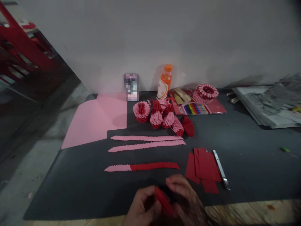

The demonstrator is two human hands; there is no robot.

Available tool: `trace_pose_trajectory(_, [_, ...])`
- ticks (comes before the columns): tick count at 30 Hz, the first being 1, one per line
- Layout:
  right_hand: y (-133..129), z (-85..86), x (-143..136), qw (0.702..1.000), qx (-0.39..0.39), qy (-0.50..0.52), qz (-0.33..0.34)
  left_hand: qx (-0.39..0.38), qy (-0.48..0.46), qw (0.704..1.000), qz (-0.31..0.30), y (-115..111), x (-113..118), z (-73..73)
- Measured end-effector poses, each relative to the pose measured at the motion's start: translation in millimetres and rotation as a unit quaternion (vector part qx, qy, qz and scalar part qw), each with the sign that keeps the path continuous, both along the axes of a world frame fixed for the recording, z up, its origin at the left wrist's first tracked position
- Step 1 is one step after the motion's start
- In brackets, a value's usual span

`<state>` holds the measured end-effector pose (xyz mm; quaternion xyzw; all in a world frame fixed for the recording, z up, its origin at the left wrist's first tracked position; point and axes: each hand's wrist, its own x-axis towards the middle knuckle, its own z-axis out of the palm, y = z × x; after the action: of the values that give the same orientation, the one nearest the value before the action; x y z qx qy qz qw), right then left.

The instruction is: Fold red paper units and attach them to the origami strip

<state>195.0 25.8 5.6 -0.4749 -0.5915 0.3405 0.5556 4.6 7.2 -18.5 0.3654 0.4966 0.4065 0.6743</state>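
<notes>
Near the front edge, a folded piece of red paper (164, 201) is between my two hands. My left hand (144, 205) pinches its upper left end with thumb and finger. At its lower right end, my right hand (185, 199) is closed around it, the fingers curled and slightly blurred. Beyond them lies a strip of interlocked folded pieces (152, 166), pink on the left and red on the right. Two all-pink strips (145, 138) lie farther back. Loose red paper rectangles (205, 166) overlap to the right, beside a silver metal blade-like tool (221, 169).
Folded-paper forms (156, 116) in pink and red cluster at the back, before an orange-capped bottle (165, 82). A ring-shaped form (205, 93) sits on a red paper pack (218, 108). Pink sheets (94, 121), a propped phone (131, 87) and stacked papers (256, 106) stand around.
</notes>
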Motion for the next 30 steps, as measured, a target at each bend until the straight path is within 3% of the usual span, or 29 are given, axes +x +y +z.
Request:
trace_pose_trajectory(4, [-4,-2.0,-6,0.999,-0.044,-0.001,-0.027,0.041,0.054,0.994,0.081,4,8,10.0])
trace_pose_trajectory(7, [-6,-1.3,-12,0.997,-0.055,-0.043,-0.013,0.018,0.114,0.981,0.155,4,21,21.2])
trace_pose_trajectory(10, [-6,-1.4,-17,0.995,-0.063,-0.059,-0.041,0.0,0.139,0.971,0.193,2,31,30.1])
trace_pose_trajectory(14, [-7,-8.7,-19,0.994,-0.079,-0.043,-0.069,-0.005,0.15,0.966,0.209,2,36,32.5])
trace_pose_trajectory(20, [-8,-16.9,-23,0.993,-0.107,0.01,-0.049,-0.009,0.16,0.958,0.24,1,37,28.6])
trace_pose_trajectory(24, [-5,-11.6,-29,0.994,-0.073,0.013,-0.076,0.001,0.158,0.957,0.245,1,37,30.7])
trace_pose_trajectory(30, [-4,1.5,-19,0.993,-0.003,-0.073,-0.095,-0.01,0.152,0.955,0.253,2,40,30.3])
